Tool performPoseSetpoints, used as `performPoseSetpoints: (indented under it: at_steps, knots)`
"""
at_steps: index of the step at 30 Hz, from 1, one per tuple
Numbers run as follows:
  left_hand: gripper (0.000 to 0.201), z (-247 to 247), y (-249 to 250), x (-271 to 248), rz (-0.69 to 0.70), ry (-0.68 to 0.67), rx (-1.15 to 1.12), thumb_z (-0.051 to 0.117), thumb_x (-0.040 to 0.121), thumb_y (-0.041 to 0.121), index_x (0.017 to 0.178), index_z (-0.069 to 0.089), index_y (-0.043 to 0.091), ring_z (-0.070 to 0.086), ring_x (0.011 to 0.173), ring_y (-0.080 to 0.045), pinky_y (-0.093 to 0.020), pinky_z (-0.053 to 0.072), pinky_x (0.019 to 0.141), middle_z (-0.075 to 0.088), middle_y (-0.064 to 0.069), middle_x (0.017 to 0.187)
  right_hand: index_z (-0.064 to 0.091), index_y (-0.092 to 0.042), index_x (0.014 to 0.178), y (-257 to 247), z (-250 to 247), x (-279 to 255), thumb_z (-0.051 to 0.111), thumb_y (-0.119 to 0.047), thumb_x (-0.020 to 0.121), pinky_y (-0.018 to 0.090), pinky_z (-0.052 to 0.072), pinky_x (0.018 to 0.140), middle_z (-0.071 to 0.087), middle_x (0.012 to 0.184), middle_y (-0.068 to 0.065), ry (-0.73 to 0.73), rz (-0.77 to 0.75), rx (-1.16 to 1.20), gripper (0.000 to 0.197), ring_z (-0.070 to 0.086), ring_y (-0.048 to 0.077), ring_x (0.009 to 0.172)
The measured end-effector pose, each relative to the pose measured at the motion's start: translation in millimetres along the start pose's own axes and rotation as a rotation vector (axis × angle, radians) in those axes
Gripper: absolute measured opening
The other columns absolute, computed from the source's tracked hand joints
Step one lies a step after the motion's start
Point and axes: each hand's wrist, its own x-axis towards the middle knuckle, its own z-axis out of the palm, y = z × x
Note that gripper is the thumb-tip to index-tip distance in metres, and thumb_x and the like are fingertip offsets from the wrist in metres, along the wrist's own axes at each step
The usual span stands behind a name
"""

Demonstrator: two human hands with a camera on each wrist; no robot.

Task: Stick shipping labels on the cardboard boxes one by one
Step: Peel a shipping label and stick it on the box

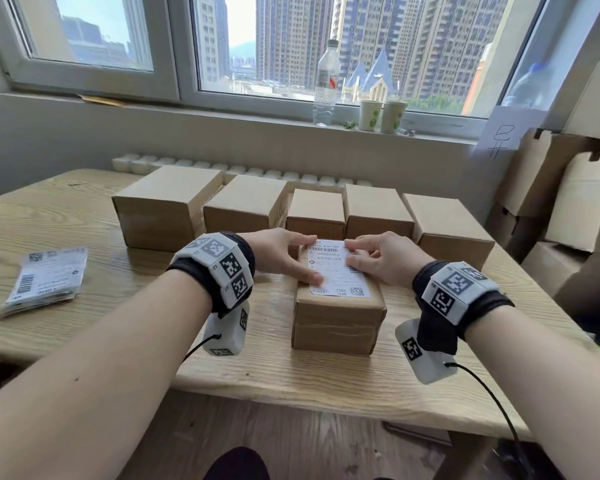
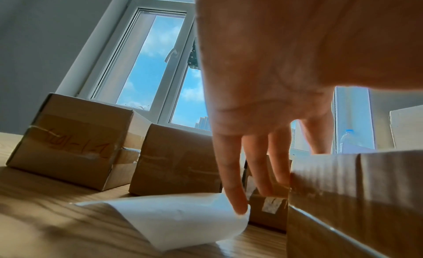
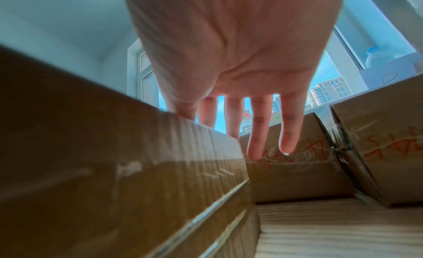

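A small cardboard box [image 1: 338, 320] stands mid-table with a white shipping label [image 1: 336, 271] lying flat on its top. My left hand [image 1: 307, 259] presses the label's left edge with straight fingers and thumb. My right hand [image 1: 352, 253] presses the right edge the same way. In the left wrist view the left hand [image 2: 263, 153] points its fingers down beside the box [image 2: 354, 198], the little finger touching a curled white backing sheet [image 2: 178, 218] on the table. Seen from the right wrist, the right hand [image 3: 251, 131] reaches over the box [image 3: 114, 171], fingers straight.
Several plain boxes [image 1: 246, 206] stand in a row just behind. A stack of labels [image 1: 45, 278] lies at the table's left. A water bottle [image 1: 326, 84] and two paper cups [image 1: 381, 116] sit on the windowsill. Large cartons [image 1: 568, 209] are piled at the right.
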Motion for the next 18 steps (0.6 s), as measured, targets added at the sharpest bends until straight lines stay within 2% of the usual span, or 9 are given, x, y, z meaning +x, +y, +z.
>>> performPoseSetpoints:
  at_steps: [2,5,6,8,10,11,13,15,18]
  knots:
    - [0.109,0,0,-2,-0.037,-0.084,-0.046,0.076,0.061,0.056,0.148,0.012,0.039,0.034,0.136,-0.016,-0.039,0.031,0.113,0.029,0.008,0.152,0.043,-0.035,0.139,1,-1,-4,0.057,-0.056,0.084,0.026,0.039,0.091,0.049,0.142,-0.003,-0.054,0.028,-0.039,0.060,0.051,0.018,0.122]
    - [0.113,2,4,-6,-0.100,-0.159,-0.099,0.075,0.066,0.049,0.146,-0.004,0.044,0.038,0.131,-0.020,-0.042,0.044,0.100,0.030,0.002,0.150,0.026,-0.035,0.147,4,-3,-11,0.057,-0.068,0.074,0.029,0.035,0.103,0.042,0.147,-0.002,-0.116,0.077,-0.033,0.086,0.043,0.019,0.131]
    - [0.114,3,6,-7,-0.111,-0.162,-0.109,0.075,0.067,0.048,0.146,-0.008,0.044,0.041,0.129,-0.021,-0.042,0.047,0.096,0.030,0.000,0.150,0.020,-0.036,0.149,5,-4,-14,0.058,-0.071,0.071,0.029,0.036,0.103,0.044,0.145,-0.002,-0.145,0.094,-0.009,0.093,0.044,0.019,0.130]
    - [0.114,6,8,-9,-0.128,-0.139,-0.135,0.074,0.070,0.045,0.145,-0.012,0.043,0.050,0.118,-0.021,-0.041,0.051,0.089,0.034,-0.003,0.147,0.009,-0.040,0.149,6,-6,-21,0.063,-0.070,0.067,0.030,0.047,0.092,0.050,0.133,-0.005,-0.230,0.125,0.067,0.102,0.054,0.018,0.115]
    - [0.114,8,8,-10,-0.143,-0.120,-0.180,0.074,0.072,0.043,0.146,-0.012,0.042,0.056,0.107,-0.021,-0.041,0.053,0.086,0.038,-0.006,0.144,-0.001,-0.045,0.147,2,-7,-29,0.067,-0.063,0.069,0.032,0.054,0.080,0.050,0.129,-0.002,-0.325,0.138,0.161,0.105,0.062,0.018,0.099]
    - [0.113,9,7,-11,-0.150,-0.122,-0.198,0.075,0.071,0.043,0.146,-0.010,0.041,0.058,0.104,-0.022,-0.041,0.054,0.084,0.041,-0.007,0.143,-0.003,-0.047,0.146,0,-7,-32,0.068,-0.059,0.071,0.032,0.055,0.077,0.049,0.130,0.000,-0.352,0.139,0.199,0.105,0.065,0.018,0.093]
    - [0.103,12,5,-13,-0.174,-0.137,-0.232,0.074,0.071,0.046,0.148,0.006,0.039,0.063,0.099,-0.020,-0.039,0.057,0.077,0.048,-0.007,0.137,-0.003,-0.047,0.146,-4,-5,-37,0.070,-0.053,0.074,0.033,0.057,0.076,0.048,0.127,0.000,-0.357,0.141,0.255,0.103,0.067,0.018,0.089]
    - [0.092,15,4,-16,-0.202,-0.145,-0.262,0.072,0.072,0.051,0.146,0.023,0.029,0.066,0.091,-0.018,-0.034,0.059,0.066,0.056,-0.008,0.129,0.002,-0.045,0.147,-6,-3,-41,0.071,-0.045,0.076,0.036,0.059,0.076,0.049,0.129,0.000,-0.333,0.154,0.340,0.099,0.068,0.021,0.089]
    - [0.072,20,8,-21,-0.192,-0.135,-0.247,0.068,0.074,0.054,0.132,0.047,0.018,0.067,0.093,-0.019,-0.031,0.058,0.065,0.062,-0.007,0.119,0.015,-0.041,0.147,-9,3,-46,0.065,-0.030,0.086,0.042,0.058,0.080,0.052,0.125,-0.003,-0.238,0.160,0.468,0.080,0.068,0.024,0.088]
